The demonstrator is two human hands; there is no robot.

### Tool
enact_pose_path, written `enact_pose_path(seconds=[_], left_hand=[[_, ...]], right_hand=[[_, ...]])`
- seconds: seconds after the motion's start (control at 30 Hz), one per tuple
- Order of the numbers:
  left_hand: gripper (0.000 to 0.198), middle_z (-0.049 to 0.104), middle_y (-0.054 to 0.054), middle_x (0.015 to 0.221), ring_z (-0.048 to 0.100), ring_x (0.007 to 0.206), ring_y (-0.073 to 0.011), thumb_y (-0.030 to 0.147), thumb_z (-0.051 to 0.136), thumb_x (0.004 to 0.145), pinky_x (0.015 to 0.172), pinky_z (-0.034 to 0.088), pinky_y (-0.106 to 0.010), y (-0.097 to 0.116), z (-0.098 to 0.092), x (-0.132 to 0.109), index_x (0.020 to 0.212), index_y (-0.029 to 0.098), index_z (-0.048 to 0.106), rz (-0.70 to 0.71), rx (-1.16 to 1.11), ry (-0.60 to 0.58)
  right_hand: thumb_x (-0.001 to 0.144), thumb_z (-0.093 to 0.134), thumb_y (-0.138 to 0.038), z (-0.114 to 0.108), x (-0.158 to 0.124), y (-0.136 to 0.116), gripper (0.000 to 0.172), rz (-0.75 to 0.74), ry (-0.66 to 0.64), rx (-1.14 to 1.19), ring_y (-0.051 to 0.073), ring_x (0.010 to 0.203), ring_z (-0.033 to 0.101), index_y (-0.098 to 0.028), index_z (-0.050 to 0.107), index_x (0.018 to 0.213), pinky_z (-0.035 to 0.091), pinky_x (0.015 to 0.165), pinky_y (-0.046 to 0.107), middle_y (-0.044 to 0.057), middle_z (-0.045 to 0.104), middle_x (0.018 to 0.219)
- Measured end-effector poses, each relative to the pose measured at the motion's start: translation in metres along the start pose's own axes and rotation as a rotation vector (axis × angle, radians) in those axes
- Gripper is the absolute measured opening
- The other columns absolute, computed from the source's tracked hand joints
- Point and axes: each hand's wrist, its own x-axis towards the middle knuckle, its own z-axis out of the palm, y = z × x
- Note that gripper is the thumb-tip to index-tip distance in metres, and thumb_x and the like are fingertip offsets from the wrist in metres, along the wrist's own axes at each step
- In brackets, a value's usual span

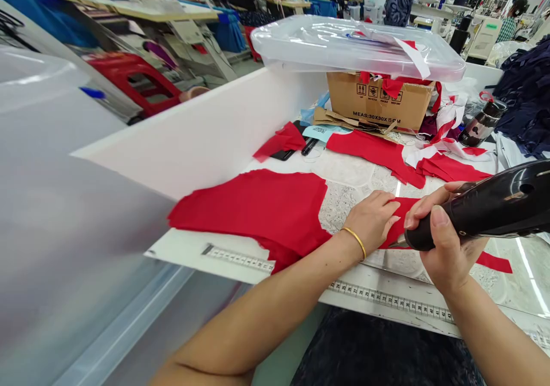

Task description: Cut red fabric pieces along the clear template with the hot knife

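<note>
Your right hand (449,240) is wrapped around the narrow end of a black tool (502,203), thumb along the near side, with the tool's body running off past the right edge of the view. Your left hand (373,220) lies just beside the tool's tip, fingers bent and close together on a red cloth piece (400,217); you cannot tell from here whether they pinch it or only press it down. A gold bracelet (354,243) circles your left wrist.

That red piece lies flat on the bench (350,203), partly under your left hand and the tool, and a red strip (494,262) sticks out to the right of your right hand. Along the bench's near edge, in front of you, runs a measuring tape (391,300). To the left of your left hand spreads a large red cloth (258,203), its lower corner hanging over the tape.

Farther back you have more red cloth (373,151), a light blue paper (324,132) and a cardboard box (378,105) under a clear plastic lid (344,45). A bottle (483,122) leans at the right, near a heap of navy cloth (528,88).
</note>
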Motion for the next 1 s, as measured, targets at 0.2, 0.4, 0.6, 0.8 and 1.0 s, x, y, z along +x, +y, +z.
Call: enact_pose_path(seconds=[0.2,0.4,0.6,0.8,1.0], left_hand=[[0.019,0.069,-0.008,0.111,0.062,0.111,-0.0252,0.014,0.055,0.095,0.098,0.057,-0.041,0.005,-0.001,0.0,0.106,0.017,0.071,-0.016,0.003,-0.055],[0.015,0.07,-0.007,0.104,0.062,0.105,-0.0251,0.014,0.055,0.097,0.093,0.057,-0.039,0.009,-0.001,-0.001,0.096,0.016,0.07,-0.003,-0.022,-0.083],[0.017,0.07,-0.009,0.111,0.063,0.106,-0.0232,0.01,0.053,0.097,0.094,0.057,-0.038,0.008,0.006,-0.002,0.1,0.015,0.069,0.102,-0.054,-0.014],[0.015,0.069,-0.009,0.111,0.063,0.106,-0.0226,0.009,0.055,0.097,0.094,0.058,-0.038,0.008,0.009,-0.004,0.099,0.016,0.068,0.125,-0.033,0.005],[0.018,0.07,-0.009,0.109,0.064,0.104,-0.0215,0.008,0.052,0.098,0.092,0.059,-0.037,0.009,0.011,-0.002,0.101,0.016,0.068,0.16,-0.068,0.008]], right_hand=[[0.091,0.066,-0.042,0.007,-0.002,0.002,0.022,-0.019,-0.011,0.002,0.013,0.049,0.058,-0.026,0.057,0.103,0.059,0.056,0.033,-0.007,0.058,0.065],[0.091,0.066,-0.033,0.005,-0.003,0.002,0.013,-0.016,-0.025,0.035,0.013,0.05,0.059,-0.026,0.056,0.097,0.052,0.047,0.028,-0.006,0.06,0.065],[0.09,0.071,-0.031,-0.014,0.003,-0.004,0.021,-0.027,0.015,0.061,0.012,0.054,0.06,-0.025,0.059,0.105,0.054,0.054,0.029,-0.006,0.063,0.069],[0.089,0.07,-0.029,-0.029,0.005,-0.004,0.018,-0.026,0.071,0.04,0.011,0.05,0.058,-0.025,0.059,0.102,0.052,0.049,0.027,-0.007,0.062,0.067],[0.088,0.072,-0.031,-0.027,0.004,0.0,0.02,-0.017,0.061,0.039,0.012,0.051,0.059,-0.024,0.057,0.099,0.053,0.05,0.029,-0.006,0.064,0.068]])
